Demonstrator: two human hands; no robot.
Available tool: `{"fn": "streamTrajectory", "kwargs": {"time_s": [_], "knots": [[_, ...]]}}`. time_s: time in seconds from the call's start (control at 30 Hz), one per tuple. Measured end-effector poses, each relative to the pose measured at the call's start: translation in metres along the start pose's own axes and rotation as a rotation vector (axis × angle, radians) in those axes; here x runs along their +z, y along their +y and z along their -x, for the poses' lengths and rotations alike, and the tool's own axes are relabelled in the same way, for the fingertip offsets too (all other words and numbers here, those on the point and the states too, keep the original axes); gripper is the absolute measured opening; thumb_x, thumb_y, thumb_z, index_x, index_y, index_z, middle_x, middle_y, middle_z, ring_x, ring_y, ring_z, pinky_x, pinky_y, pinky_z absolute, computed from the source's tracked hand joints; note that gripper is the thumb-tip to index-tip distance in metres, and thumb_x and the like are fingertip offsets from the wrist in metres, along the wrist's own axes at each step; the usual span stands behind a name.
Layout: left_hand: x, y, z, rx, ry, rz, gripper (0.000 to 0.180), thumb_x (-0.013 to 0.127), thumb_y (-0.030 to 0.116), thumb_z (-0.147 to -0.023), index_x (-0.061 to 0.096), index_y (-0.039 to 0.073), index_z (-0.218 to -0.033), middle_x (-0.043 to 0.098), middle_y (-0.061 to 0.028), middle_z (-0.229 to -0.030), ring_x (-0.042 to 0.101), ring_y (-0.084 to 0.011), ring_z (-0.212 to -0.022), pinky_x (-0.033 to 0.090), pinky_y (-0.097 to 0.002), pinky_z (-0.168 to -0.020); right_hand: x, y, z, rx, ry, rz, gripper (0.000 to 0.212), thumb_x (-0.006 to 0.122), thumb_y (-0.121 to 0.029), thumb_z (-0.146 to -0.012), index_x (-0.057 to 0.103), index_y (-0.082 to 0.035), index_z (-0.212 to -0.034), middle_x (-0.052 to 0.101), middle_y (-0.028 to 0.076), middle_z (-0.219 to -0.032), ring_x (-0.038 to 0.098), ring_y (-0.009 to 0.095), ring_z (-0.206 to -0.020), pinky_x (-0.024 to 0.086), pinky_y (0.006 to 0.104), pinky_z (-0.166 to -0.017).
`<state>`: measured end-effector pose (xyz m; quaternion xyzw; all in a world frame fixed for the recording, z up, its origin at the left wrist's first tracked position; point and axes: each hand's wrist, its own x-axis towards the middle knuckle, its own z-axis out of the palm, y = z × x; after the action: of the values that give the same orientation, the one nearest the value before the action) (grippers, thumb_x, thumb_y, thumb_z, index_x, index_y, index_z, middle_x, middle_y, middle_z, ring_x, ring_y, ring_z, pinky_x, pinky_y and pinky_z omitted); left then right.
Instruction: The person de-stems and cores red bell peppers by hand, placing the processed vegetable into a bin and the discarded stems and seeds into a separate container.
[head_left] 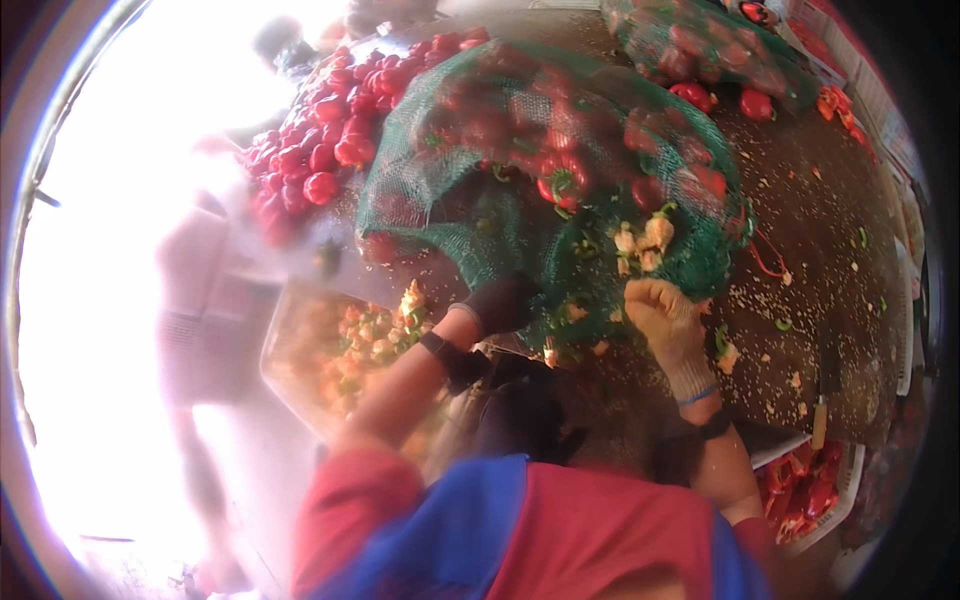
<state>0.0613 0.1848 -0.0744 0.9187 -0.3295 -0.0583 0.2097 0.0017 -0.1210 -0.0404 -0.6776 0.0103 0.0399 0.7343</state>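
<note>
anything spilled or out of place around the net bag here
Yes: pale bits and green scraps are scattered over the table right of the net bag, like spillage. Some pepper cores also lie just beyond the right hand, whereas many others are in the tub at left.

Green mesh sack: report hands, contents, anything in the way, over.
Left hand at near edge of green mesh sack; right hand near it, fingers curled. Red peppers in sack. Pepper cores just beyond right hand.

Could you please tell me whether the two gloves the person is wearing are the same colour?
No, the left glove is dark, while the right glove is a pale, yellowish knit.
</note>
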Motion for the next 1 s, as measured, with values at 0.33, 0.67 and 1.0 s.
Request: {"fn": "streamTrajectory", "kwargs": {"time_s": [0.33, 0.67, 1.0], "knots": [[-0.083, -0.002, -0.127, -0.359, 0.124, -0.255, 0.020, 0.065, 0.023, -0.082, 0.071, 0.010, -0.096, 0.071, -0.0195, -0.092, 0.069, -0.0403, -0.088, 0.056, -0.0488, -0.075, 0.007, 0.008, -0.013, -0.117, 0.033, 0.116, 0.021, 0.067, -0.001, -0.090, 0.066, 0.000, -0.111, 0.068, 0.002, -0.103, 0.063, 0.010, -0.093, 0.052, 0.0250, -0.082], [0.012, -0.020, -0.198, -0.356, 0.320, -0.421, 0.026, 0.065, 0.038, -0.082, 0.076, 0.018, -0.095, 0.072, -0.0135, -0.090, 0.069, -0.0359, -0.087, 0.055, -0.0477, -0.077, -0.005, -0.002, 0.000, -0.376, 0.007, 0.524, 0.021, 0.070, -0.004, -0.088, 0.068, -0.001, -0.109, 0.071, 0.006, -0.102, 0.066, 0.012, -0.093, 0.053, 0.0268, -0.084], [-0.047, 0.012, -0.080, -0.317, 0.268, 0.383, 0.073, 0.087, 0.020, -0.062, 0.062, 0.013, -0.129, 0.067, -0.0180, -0.116, 0.064, -0.0326, -0.107, 0.054, -0.0419, -0.090, -0.021, 0.030, 0.004, -0.256, -0.142, 0.164, 0.030, 0.073, -0.008, -0.086, 0.064, 0.002, -0.113, 0.069, 0.007, -0.105, 0.066, 0.015, -0.092, 0.054, 0.0283, -0.085]]}}
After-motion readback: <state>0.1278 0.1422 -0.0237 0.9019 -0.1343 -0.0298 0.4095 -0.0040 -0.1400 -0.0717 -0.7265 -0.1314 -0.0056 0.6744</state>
